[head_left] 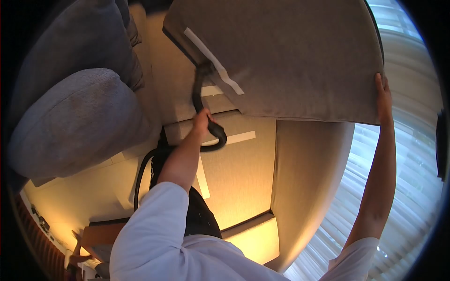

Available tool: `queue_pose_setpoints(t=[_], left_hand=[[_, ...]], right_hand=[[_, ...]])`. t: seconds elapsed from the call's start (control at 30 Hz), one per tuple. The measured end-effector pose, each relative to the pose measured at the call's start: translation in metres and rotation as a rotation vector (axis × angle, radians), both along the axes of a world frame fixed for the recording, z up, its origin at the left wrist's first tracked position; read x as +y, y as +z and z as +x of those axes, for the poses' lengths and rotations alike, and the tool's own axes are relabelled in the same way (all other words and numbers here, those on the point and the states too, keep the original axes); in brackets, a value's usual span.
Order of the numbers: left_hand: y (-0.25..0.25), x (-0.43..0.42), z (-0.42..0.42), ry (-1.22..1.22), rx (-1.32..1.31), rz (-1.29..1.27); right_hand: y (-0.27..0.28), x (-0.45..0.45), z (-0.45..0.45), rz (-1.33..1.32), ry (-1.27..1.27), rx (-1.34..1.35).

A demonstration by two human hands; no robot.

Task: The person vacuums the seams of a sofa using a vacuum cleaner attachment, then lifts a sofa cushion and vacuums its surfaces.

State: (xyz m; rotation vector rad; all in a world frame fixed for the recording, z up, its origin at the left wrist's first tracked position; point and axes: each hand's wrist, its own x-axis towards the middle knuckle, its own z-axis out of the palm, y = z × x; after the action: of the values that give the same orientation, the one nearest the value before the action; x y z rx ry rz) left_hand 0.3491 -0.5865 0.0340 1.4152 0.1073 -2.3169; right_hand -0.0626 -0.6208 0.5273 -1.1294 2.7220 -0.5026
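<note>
Our right hand point(384, 98) grasps the grey fabric cushion point(300, 61), lifted, not yet lowered; our left hand point(202, 122) grips a curved black hose point(218, 136).

Sofa base point(241, 173) open between black hose point(221, 136) and padded side point(309, 164); large cushion point(290, 61) blocks far end.

Home, by the look of it: living room. Upholstered sofa point(243, 173) at centre, its big cushion point(300, 61) tilted up at 1 o'clock. Plump pillows point(79, 122), 9–10 o'clock. Pale curtain point(412, 159), 3–4 o'clock, bluish light through it. Warm glow, 6–8 o'clock.
</note>
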Motion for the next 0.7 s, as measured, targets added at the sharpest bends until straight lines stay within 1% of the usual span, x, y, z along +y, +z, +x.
queue_pose_setpoints(t=[0.03,0.1,0.13,0.17,0.2,0.23,0.27,0.3,0.33,0.4,0.43,0.5,0.53,0.57,0.63,0.7], left_hand=[[0.0,0.026,0.0,-0.087,-0.001,0.041],[0.002,0.067,0.019,-0.232,-0.002,-0.005],[0.011,0.078,0.033,-0.287,-0.014,-0.109],[0.022,0.085,0.042,-0.352,-0.017,-0.22],[0.038,0.089,0.05,-0.366,-0.054,-0.291],[0.066,0.088,0.051,-0.379,-0.078,-0.364],[0.107,0.078,0.05,-0.513,-0.182,-0.529],[0.152,0.061,0.049,-0.631,-0.296,-0.701],[0.192,0.042,0.044,-0.639,-0.271,-0.728],[0.262,0.011,0.03,-0.714,-0.359,-1.217],[0.285,-0.001,0.02,-0.714,-0.353,-1.244],[0.33,-0.024,-0.007,-0.626,-0.343,-1.348],[0.349,-0.034,-0.02,-0.575,-0.316,-1.361],[0.363,-0.042,-0.034,-0.528,-0.294,-1.364],[0.373,-0.053,-0.053,-0.496,-0.325,-1.438],[0.356,-0.054,-0.065,-0.509,-0.386,-1.465]], right_hand=[[0.002,0.0,-0.001,-0.001,-0.001,0.003],[0.003,0.002,-0.005,0.021,-0.013,-0.02],[-0.002,0.003,-0.019,0.01,-0.014,-0.017],[-0.012,0.008,-0.045,0.013,0.191,0.099],[-0.017,0.016,-0.066,0.024,0.327,0.208],[-0.023,0.023,-0.086,0.026,0.456,0.328],[-0.025,0.025,-0.087,0.037,0.535,0.42],[-0.014,0.019,-0.051,0.017,0.323,0.334],[-0.008,0.011,-0.01,-0.009,0.118,0.232],[-0.004,0.015,0.001,0.03,0.113,0.224],[-0.004,0.019,0.007,0.01,0.1,0.235],[0.001,0.021,0.014,0.083,0.125,0.301],[0.006,0.023,0.022,0.123,0.118,0.297],[0.006,0.026,0.009,0.116,0.122,0.291],[-0.014,0.035,-0.025,-0.031,0.467,0.222],[0.002,0.031,0.007,-0.036,0.304,0.116]])
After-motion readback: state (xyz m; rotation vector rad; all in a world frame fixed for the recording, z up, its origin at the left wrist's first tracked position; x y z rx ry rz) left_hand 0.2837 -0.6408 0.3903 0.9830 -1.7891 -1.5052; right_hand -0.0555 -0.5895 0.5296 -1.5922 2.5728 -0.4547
